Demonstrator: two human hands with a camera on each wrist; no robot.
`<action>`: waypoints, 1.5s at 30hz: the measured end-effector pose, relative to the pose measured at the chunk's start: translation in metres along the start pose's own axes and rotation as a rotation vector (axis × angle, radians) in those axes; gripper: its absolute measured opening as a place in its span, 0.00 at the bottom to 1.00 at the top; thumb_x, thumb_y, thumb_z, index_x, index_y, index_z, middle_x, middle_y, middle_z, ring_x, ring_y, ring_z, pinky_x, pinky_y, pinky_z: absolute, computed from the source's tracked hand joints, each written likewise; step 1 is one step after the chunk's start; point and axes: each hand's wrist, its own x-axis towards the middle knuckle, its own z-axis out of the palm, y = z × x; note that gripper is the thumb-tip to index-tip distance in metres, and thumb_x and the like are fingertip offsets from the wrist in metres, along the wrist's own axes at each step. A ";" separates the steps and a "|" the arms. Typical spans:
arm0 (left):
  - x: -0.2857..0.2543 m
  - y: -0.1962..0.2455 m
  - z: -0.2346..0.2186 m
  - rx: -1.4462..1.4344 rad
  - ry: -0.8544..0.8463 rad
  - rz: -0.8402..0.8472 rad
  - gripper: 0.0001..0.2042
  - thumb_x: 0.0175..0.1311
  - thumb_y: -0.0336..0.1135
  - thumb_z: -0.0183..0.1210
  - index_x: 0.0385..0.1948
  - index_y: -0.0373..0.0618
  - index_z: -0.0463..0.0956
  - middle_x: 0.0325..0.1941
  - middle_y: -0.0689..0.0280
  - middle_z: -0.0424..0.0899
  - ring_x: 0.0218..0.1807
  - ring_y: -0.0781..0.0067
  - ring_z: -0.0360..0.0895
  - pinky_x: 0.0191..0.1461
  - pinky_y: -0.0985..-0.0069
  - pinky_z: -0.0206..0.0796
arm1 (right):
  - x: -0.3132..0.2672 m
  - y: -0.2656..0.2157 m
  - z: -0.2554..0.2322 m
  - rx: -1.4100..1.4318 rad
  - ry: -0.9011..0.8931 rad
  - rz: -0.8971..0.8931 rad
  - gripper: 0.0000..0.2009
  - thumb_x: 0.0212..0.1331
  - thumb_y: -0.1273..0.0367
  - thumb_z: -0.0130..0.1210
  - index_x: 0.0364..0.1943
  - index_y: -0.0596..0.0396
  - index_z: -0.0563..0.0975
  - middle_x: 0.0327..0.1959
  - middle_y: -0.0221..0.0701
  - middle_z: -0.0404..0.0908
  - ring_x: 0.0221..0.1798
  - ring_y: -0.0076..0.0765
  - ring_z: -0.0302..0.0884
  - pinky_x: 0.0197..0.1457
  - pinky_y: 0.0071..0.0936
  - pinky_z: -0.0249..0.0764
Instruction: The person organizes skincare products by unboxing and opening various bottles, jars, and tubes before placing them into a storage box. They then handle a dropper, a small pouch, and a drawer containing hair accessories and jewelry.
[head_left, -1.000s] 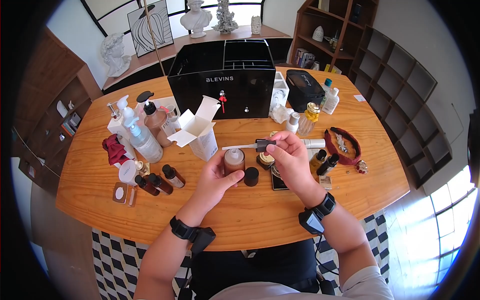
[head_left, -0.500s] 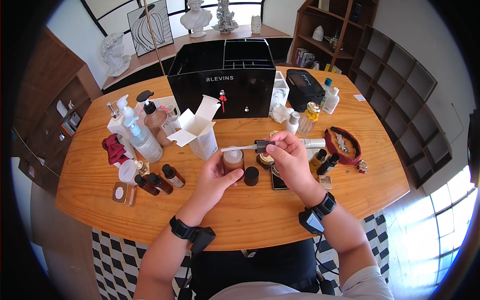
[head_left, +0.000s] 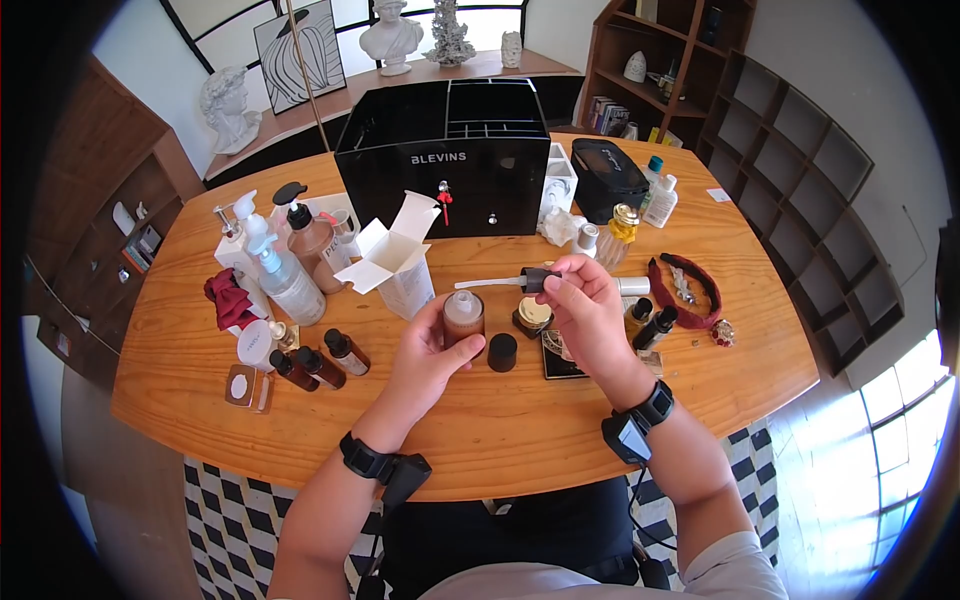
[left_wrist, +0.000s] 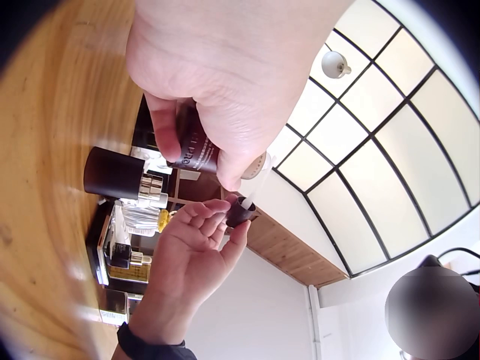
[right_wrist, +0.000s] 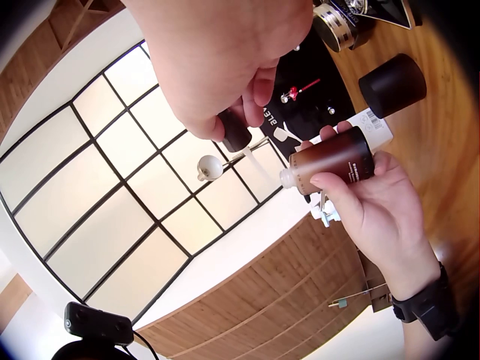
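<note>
My left hand (head_left: pixel 425 355) grips a brown glass bottle (head_left: pixel 463 320), thumb across its front, with its pale neck uncapped and facing up. The fingers and thumb of my right hand (head_left: pixel 590 315) pinch the dark cap of a dropper (head_left: pixel 541 280). Its whitish tube points left, level, above the bottle's neck and outside it. In the right wrist view the bottle (right_wrist: pixel 330 161) shows small print, and the dropper's dark top (right_wrist: pixel 235 132) is between the fingertips. A black cylindrical cap (head_left: pixel 502 352) stands on the table just right of the bottle.
An opened white box (head_left: pixel 405 285) stands behind the bottle, before a black BLEVINS organizer (head_left: pixel 450 195). Pump bottles (head_left: pixel 295 285) and small brown bottles (head_left: pixel 346 352) are at left. At right lie a red headband (head_left: pixel 710 290), a small dark bottle (head_left: pixel 655 328) and a gold-lidded jar (head_left: pixel 534 315).
My right hand has lifted slightly and shifted right with the dropper, so its tube sits farther above the bottle's neck. The bottle in my left hand has moved a little left.
</note>
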 end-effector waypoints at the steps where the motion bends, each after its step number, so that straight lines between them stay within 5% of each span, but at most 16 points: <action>1: 0.000 0.001 0.000 0.001 0.001 0.001 0.27 0.64 0.37 0.68 0.63 0.45 0.68 0.58 0.67 0.81 0.51 0.80 0.79 0.39 0.82 0.73 | 0.000 0.000 0.000 -0.010 0.007 0.005 0.08 0.65 0.78 0.59 0.45 0.57 0.75 0.42 0.34 0.86 0.43 0.26 0.83 0.47 0.22 0.75; 45: 0.000 0.002 0.001 -0.003 0.022 0.022 0.27 0.64 0.35 0.69 0.62 0.45 0.68 0.59 0.66 0.81 0.52 0.80 0.78 0.39 0.82 0.74 | -0.001 0.002 0.002 -0.047 0.037 0.047 0.08 0.65 0.77 0.59 0.45 0.57 0.75 0.40 0.32 0.85 0.43 0.26 0.82 0.48 0.22 0.74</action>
